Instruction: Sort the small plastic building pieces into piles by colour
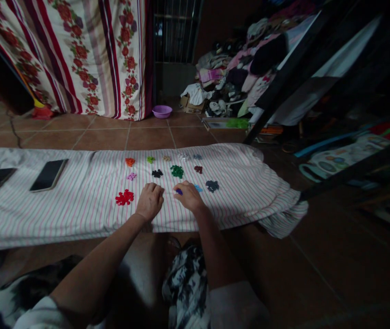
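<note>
My left hand [151, 201] rests on the striped cloth [78, 205], its fingers curled downward and together. Whatever may be under those fingertips is hidden. Across a small gap, my right hand [189, 195] has its thumb and fingers closed around small purple pieces [179, 191]. Left of my left hand lies a pile of red pieces [125, 197]. Light blue pieces [198, 188] show partly behind my right hand, with dark grey pieces [212, 185] beside them. Beyond my hands are black pieces [157, 173] and a larger dark green pile [177, 171].
Farther back sit orange [130, 161], lime green [150, 159], beige [166, 158], white [183, 156] and maroon pieces [198, 169]; pink pieces [131, 176] lie nearer. Two phones [48, 175] lie at left. A purple basin [162, 111] and heaped clothes [239, 68] are behind.
</note>
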`<action>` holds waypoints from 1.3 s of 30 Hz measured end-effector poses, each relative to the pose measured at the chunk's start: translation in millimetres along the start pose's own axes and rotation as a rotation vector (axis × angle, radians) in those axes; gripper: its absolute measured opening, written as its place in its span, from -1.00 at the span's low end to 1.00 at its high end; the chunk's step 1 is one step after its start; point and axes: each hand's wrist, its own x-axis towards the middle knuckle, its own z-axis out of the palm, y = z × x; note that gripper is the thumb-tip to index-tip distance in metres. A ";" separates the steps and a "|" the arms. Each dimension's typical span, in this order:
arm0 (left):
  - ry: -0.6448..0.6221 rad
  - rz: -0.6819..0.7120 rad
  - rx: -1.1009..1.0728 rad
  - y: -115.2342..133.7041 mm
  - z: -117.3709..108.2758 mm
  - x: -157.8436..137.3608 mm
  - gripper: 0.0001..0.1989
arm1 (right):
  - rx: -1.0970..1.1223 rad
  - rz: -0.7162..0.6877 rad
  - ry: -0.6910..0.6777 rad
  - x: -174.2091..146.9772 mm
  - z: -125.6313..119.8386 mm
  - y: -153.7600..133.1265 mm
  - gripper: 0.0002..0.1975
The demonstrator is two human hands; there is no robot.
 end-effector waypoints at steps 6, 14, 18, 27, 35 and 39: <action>0.001 0.011 -0.048 0.1 -1.5 0.2 -0.79 | 0.102 -0.079 0.031 -1.8 -3.9 3.4 -0.79; -0.023 0.011 -0.038 3.0 -4.4 2.1 -0.74 | 0.235 0.001 0.110 -8.4 -17.0 21.5 -0.72; -0.037 0.014 -0.025 4.4 -5.9 2.1 -0.72 | 0.248 0.075 0.050 -13.0 -20.7 20.9 -0.70; -0.037 0.050 -0.003 3.9 -3.4 -1.1 -0.76 | 0.137 0.118 -0.065 -9.6 -6.6 12.6 -0.76; -0.021 0.098 -0.037 2.8 -1.4 -1.6 -0.76 | 0.209 0.102 -0.109 -10.7 -7.2 15.5 -0.75; -0.010 0.109 -0.047 3.4 -3.0 -1.6 -0.74 | 0.215 0.090 -0.093 -11.4 -5.5 17.7 -0.71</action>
